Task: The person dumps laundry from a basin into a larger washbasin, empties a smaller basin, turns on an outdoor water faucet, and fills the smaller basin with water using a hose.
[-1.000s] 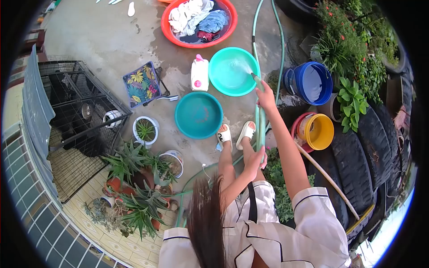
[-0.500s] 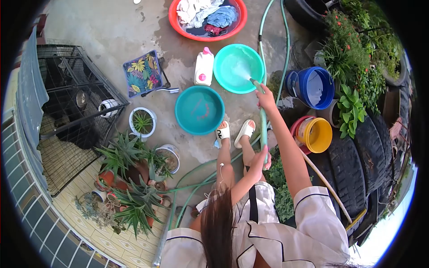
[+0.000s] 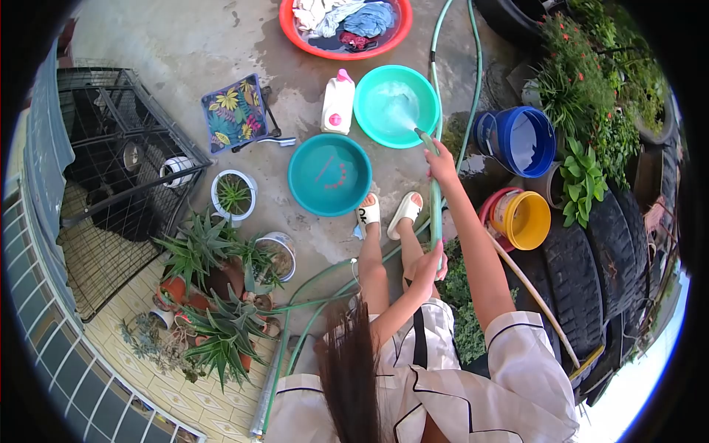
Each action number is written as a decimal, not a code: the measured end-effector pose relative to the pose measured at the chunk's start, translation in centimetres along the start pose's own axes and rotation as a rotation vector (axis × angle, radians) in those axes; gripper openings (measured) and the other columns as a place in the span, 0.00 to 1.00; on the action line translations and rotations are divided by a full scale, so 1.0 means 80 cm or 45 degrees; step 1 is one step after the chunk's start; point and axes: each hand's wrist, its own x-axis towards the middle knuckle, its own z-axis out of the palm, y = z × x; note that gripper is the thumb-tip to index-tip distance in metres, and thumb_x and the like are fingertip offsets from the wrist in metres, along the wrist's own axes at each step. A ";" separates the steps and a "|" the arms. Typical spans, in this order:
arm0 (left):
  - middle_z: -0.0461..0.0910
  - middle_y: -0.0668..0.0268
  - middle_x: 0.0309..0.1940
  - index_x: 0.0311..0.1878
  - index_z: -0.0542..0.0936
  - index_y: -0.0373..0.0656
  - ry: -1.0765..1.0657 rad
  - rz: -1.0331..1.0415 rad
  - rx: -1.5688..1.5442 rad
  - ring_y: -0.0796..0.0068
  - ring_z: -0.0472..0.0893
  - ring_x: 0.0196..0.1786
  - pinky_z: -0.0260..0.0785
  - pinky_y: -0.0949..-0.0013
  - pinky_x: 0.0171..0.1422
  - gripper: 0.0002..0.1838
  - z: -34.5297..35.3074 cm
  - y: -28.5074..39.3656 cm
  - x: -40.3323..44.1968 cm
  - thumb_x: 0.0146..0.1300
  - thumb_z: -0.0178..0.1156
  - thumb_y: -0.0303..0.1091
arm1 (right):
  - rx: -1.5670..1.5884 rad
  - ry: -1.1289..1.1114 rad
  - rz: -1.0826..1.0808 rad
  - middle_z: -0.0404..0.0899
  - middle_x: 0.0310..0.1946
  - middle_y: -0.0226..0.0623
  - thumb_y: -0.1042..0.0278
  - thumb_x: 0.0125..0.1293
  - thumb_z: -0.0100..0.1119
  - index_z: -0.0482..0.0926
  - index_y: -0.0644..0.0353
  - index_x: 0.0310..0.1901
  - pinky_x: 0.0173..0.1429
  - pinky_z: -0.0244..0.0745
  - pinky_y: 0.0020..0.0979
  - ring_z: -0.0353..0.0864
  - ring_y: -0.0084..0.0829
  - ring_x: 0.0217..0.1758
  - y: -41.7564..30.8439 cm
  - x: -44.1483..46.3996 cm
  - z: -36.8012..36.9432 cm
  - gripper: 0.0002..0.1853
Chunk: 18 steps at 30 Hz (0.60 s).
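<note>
Damp-patched concrete (image 3: 177,52) lies under us, and above it we hold the green garden hose (image 3: 436,210) in both hands: the fingers of our right hand (image 3: 442,164) curl around it just behind its dark tip (image 3: 419,133), and our left hand (image 3: 427,267) wraps it lower down, near our lap. Water sprays into the turquoise basin (image 3: 363,118), a white pink-capped jug (image 3: 337,103) just beside it.

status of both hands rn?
Left hand: closed, holding the green hose nearer the body.
Right hand: closed, holding the same hose close to its spraying end.
</note>
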 end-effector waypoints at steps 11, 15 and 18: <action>0.59 0.74 0.08 0.16 0.64 0.46 0.042 -0.010 0.070 0.84 0.60 0.12 0.52 0.80 0.18 0.26 0.005 -0.009 0.002 0.60 0.45 0.56 | 0.132 -0.022 0.095 0.68 0.24 0.33 0.68 0.58 0.51 0.57 0.59 0.61 0.15 0.63 0.23 0.65 0.20 0.12 0.007 -0.005 -0.019 0.28; 0.59 0.74 0.08 0.15 0.65 0.46 0.064 -0.035 0.154 0.85 0.60 0.12 0.51 0.80 0.19 0.26 0.003 -0.006 -0.001 0.60 0.46 0.56 | 0.188 -0.032 0.122 0.67 0.24 0.31 0.67 0.59 0.51 0.56 0.58 0.61 0.16 0.63 0.22 0.65 0.19 0.13 0.012 -0.007 -0.028 0.29; 0.59 0.74 0.08 0.14 0.65 0.46 0.048 -0.038 0.195 0.85 0.60 0.13 0.51 0.80 0.19 0.26 -0.002 -0.007 0.000 0.60 0.47 0.56 | 0.214 -0.038 0.125 0.67 0.24 0.31 0.67 0.59 0.51 0.55 0.58 0.62 0.16 0.62 0.22 0.64 0.18 0.14 0.014 -0.006 -0.033 0.29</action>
